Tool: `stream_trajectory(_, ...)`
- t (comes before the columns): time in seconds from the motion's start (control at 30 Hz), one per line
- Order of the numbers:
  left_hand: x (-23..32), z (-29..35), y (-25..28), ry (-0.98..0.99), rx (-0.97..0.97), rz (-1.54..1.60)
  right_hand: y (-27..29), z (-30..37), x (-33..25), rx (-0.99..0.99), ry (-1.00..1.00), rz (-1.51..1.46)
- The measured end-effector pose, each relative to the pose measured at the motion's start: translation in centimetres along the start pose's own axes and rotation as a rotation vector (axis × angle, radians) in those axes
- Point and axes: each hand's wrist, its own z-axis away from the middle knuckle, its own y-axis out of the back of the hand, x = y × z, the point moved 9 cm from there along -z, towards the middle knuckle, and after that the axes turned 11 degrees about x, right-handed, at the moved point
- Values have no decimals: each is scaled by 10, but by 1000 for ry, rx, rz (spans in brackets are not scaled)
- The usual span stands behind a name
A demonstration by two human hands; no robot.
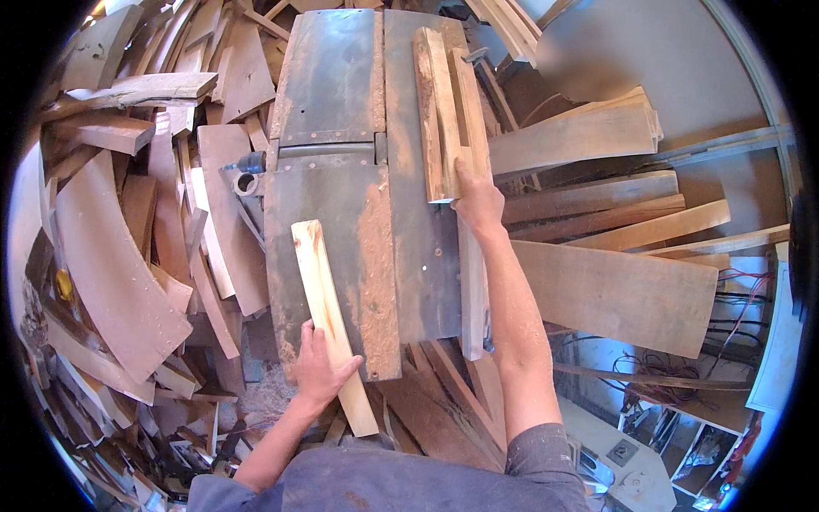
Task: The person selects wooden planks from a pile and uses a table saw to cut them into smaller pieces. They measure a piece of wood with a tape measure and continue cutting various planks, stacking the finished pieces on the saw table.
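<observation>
A pale wooden strip lies slanted over the near part of a metal jointer table, its lower end past the front edge. My left hand is wrapped round its lower half, thumb on the right side. Farther off at the right, my right hand is closed at the near end of a set of wooden strips lying side by side along the jointer's right side. A finger stretches up onto the wood; the other fingers are partly hidden. Across the table's left half runs the dark cutter slot.
Sawdust streaks the jointer's middle. Offcuts and boards are heaped along the left. Long boards stick out at the right, near tangled cables. A grey machine housing stands at the lower right.
</observation>
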Motion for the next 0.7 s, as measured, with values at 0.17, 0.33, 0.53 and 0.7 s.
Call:
stream_trajectory(0.17, -1, -13, -11, 73, 29, -11, -3, -9, 2, -11, 3, 1)
stream_trajectory(0.33, 3, -33, -12, 49, 179, -56, -6, -21, 2, 10, 19, -15)
stream_trajectory(0.53, 11, -47, -6, 159, 121, 42, -23, -70, 2, -35, -11, -10)
stream_trajectory(0.7, 1, -54, 30, 285, 107, 106, -40, -141, 4, -79, 35, 2)
